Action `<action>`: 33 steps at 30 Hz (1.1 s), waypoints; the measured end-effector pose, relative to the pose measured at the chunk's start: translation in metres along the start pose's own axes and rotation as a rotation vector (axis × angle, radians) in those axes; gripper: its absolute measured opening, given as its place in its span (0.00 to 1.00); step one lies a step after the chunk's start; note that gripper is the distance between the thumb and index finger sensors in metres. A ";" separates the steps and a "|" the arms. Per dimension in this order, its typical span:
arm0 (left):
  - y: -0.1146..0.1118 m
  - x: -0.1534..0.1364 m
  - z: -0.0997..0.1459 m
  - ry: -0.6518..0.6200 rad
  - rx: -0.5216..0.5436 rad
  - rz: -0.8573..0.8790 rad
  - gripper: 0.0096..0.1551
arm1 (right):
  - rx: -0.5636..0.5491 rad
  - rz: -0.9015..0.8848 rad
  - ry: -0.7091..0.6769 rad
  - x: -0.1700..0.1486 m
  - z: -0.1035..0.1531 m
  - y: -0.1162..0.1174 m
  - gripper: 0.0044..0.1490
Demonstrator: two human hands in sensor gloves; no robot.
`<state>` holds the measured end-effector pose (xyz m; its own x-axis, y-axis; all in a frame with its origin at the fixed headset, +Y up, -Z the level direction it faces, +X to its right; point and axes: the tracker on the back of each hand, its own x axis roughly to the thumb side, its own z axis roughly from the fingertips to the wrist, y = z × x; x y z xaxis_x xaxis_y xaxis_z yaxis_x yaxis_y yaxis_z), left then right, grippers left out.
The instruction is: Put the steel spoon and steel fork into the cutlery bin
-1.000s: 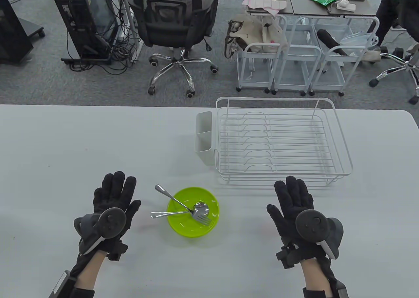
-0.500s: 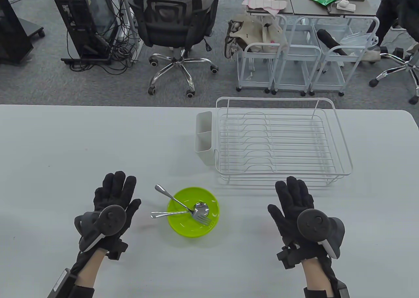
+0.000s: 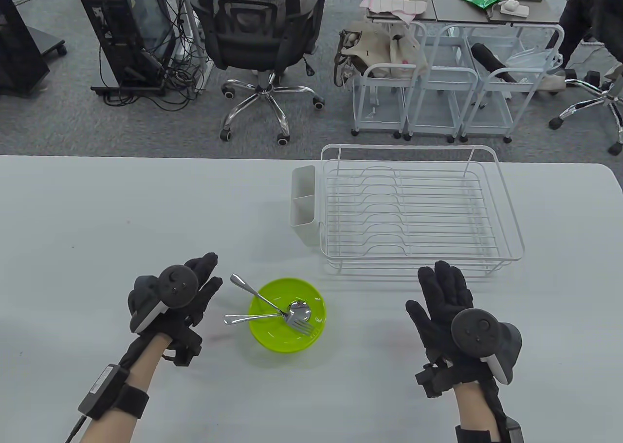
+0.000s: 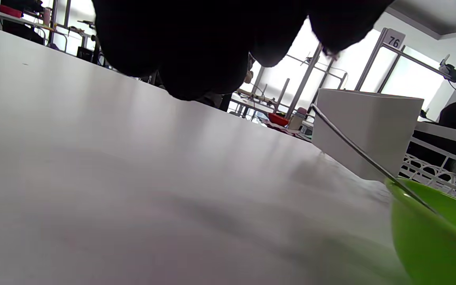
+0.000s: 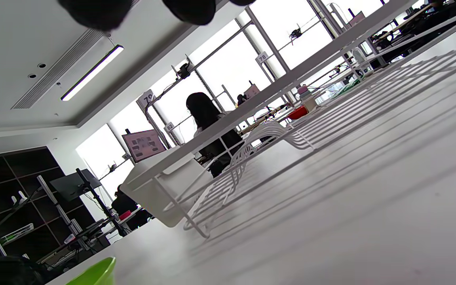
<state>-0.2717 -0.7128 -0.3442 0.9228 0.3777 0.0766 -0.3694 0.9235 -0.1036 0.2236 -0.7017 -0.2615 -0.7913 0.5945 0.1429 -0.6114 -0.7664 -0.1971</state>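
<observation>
A steel fork (image 3: 272,305) and a steel spoon (image 3: 298,309) lie crossed in a green bowl (image 3: 272,338), their handles sticking out over its left rim. The white cutlery bin (image 3: 302,204) hangs on the left end of a white wire dish rack (image 3: 506,209). My left hand (image 3: 207,280) is open just left of the fork's handle tip and holds nothing. My right hand (image 3: 440,287) is open, flat and empty, to the right of the bowl in front of the rack. The left wrist view shows a thin utensil handle (image 4: 370,160), the bowl (image 4: 430,237) and the bin (image 4: 366,134).
The rack's wires (image 5: 291,134) and the bin (image 5: 164,190) fill the right wrist view, with the bowl's rim (image 5: 93,273) at the bottom left. Beyond the table's far edge are an office chair (image 3: 263,39) and white carts (image 3: 428,87).
My left hand has moved up and to the right toward the fork handle and turned onto its side. My right hand has drifted slightly right. The cutlery has not moved.
</observation>
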 end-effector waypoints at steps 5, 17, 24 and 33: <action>-0.009 0.004 -0.017 0.032 -0.105 0.132 0.35 | 0.006 -0.003 -0.006 0.001 0.000 0.000 0.46; -0.021 0.013 -0.042 0.077 -0.278 0.234 0.34 | 0.014 -0.013 -0.007 0.001 0.000 0.000 0.46; -0.020 0.011 -0.045 0.093 -0.312 0.291 0.21 | 0.006 -0.022 -0.010 0.001 0.000 -0.001 0.46; 0.004 0.006 -0.036 0.049 -0.275 0.454 0.21 | 0.008 -0.029 -0.010 0.001 0.000 -0.001 0.46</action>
<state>-0.2635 -0.7091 -0.3798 0.6831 0.7257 -0.0822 -0.6967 0.6136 -0.3717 0.2234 -0.7001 -0.2611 -0.7734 0.6138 0.1586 -0.6339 -0.7509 -0.1853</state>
